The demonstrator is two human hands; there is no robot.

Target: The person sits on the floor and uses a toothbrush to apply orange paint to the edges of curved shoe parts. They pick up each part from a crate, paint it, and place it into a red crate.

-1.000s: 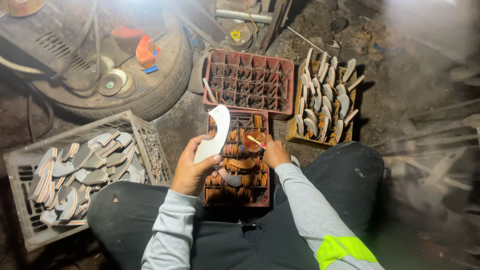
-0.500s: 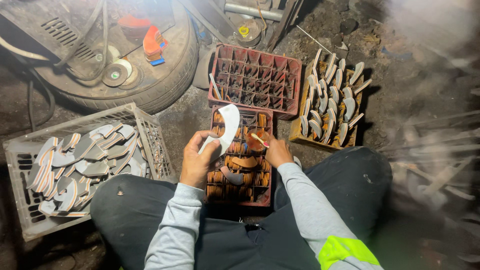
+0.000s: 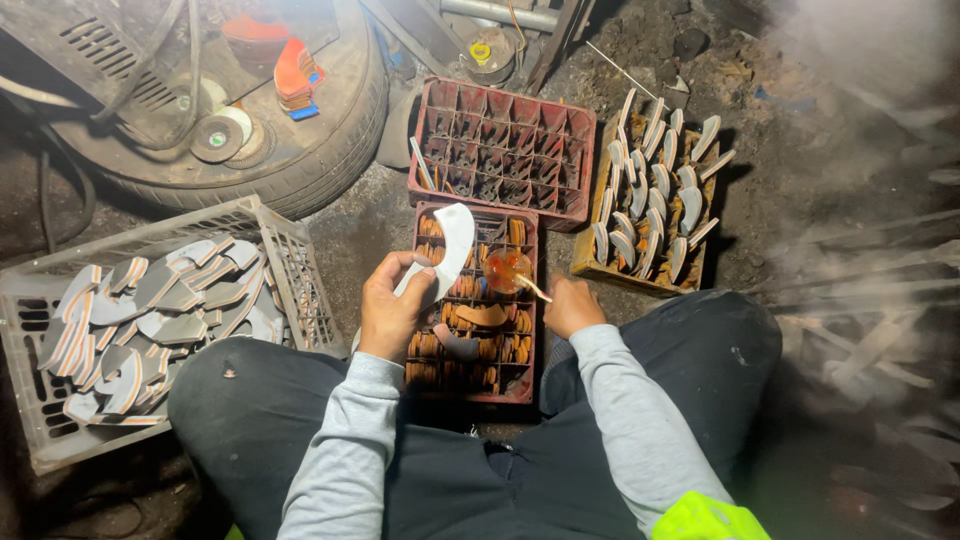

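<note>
Grey sleeves lead to 2 hands over a red compartment crate [image 3: 428,372] set between the person's knees: the left hand [image 3: 388,308] is closed around a white curved sole piece [image 3: 447,247] held upright above that crate, and the right hand [image 3: 572,305] is curled around a thin brush [image 3: 527,286] whose tip sits in a small orange-stained cup [image 3: 506,270]. Left lies a grey mesh basket [image 3: 285,262] of similar curved pieces, while farther off stand another red crate [image 3: 578,150], a wooden tray [image 3: 590,262] of upright pieces, and a tyre [image 3: 330,130].
</note>
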